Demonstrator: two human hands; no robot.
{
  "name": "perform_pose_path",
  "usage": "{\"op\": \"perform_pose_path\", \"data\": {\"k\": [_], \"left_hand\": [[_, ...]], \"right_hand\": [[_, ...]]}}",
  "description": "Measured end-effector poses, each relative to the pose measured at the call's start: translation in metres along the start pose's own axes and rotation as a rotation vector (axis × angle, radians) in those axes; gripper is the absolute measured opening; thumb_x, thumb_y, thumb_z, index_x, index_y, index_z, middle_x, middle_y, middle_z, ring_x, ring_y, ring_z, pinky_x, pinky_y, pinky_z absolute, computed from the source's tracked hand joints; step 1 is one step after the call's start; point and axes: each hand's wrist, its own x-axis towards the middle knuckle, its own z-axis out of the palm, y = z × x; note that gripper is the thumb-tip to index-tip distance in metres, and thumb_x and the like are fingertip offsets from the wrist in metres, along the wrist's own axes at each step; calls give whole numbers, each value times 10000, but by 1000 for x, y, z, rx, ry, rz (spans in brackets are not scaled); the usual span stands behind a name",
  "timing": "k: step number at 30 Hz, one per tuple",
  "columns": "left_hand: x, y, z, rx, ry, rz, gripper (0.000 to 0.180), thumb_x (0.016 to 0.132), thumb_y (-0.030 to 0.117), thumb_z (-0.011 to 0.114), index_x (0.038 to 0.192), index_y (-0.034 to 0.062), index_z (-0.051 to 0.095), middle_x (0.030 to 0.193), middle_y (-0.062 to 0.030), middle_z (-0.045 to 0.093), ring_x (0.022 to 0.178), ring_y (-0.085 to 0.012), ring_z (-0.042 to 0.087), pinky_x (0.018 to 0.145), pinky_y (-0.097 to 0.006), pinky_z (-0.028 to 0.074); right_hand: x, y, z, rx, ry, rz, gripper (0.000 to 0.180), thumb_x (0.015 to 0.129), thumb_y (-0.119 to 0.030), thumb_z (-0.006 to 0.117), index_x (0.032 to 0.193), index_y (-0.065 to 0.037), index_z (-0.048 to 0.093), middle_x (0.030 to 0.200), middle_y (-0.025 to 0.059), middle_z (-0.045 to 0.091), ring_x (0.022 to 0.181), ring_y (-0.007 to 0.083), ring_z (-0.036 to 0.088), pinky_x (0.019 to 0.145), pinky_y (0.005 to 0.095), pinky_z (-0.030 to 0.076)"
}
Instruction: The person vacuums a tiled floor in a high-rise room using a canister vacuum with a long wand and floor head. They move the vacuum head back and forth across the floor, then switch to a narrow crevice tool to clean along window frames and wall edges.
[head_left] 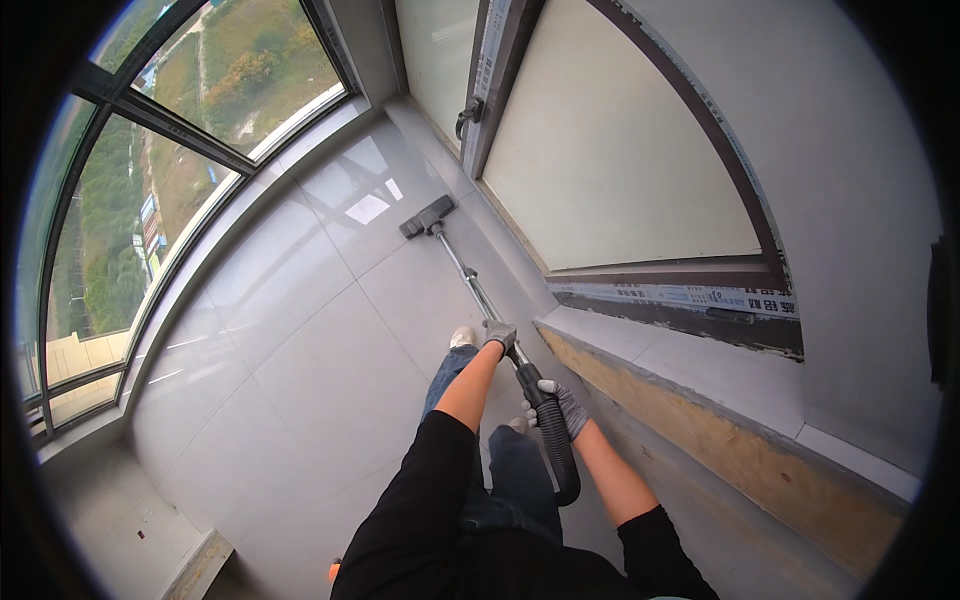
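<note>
— Pale glossy floor tiles (300, 330) fill most of the view, right?

— Yes, a narrow tiled balcony floor. A curved window wall (120, 230) runs along the left, with green land far below it. On the right stands a dark-framed frosted window (610, 160) over a raised ledge (700, 390) with a bare brownish edge.

— What is on the floor?

— A vacuum cleaner. Its dark floor head (428, 216) lies flat on the tiles near the far corner, just beside the wall under the frosted window. A metal tube (470, 285) slants back from it to a black handle and a ribbed black hose (558, 455) that curves down by the person's legs.

— And the hands?

— Both wear grey gloves. The left hand (498, 335) is ahead, fingers wrapped shut around the lower end of the metal tube. The right hand (565, 405) sits behind it, fingers closed on the black handle where the hose begins.

— Anything smaller?

— Jeans, and a pale shoe (462, 337) just beside the left hand.
</note>
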Motion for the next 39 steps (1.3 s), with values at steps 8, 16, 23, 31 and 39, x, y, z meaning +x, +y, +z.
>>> {"op": "perform_pose_path", "data": {"k": [8,16,23,31,39], "left_hand": [[52,-22,-13,-404,-85,-90,263,840,288,585,901,33,560,700,-122,648,631,-311,677,541,-443,552],[28,-37,22,1439,-356,500,214,863,268,547,942,93,641,833,-118,679,740,-311,672,653,-568,475],[3,-64,74,1702,-393,613,234,869,173,544,1015,125,719,942,-132,718,883,-354,688,720,-723,381],[-1,-110,115,1650,-507,470,277,895,202,512,1052,94,712,947,-136,713,884,-344,685,724,-707,410],[-7,-172,186,1947,-557,672,335,933,247,489,1107,15,658,1025,-149,689,970,-351,651,803,-642,477]], "right_hand": [[45,-26,17,207,27,7,376,864,-191,637,1138,33,509,862,91,601,697,170,604,713,351,561],[-2,14,-10,200,-40,-147,398,862,-196,652,1144,44,505,871,109,597,720,193,602,718,364,560],[-35,42,-53,281,-69,-112,408,861,-188,647,1152,57,499,884,110,585,753,188,603,736,353,562],[-73,64,-95,373,-133,-78,405,882,-183,623,1172,72,499,899,129,593,770,200,595,763,369,545],[-126,101,-153,482,-129,-43,358,912,-198,601,1153,56,523,907,136,611,751,206,604,751,390,550]]}}
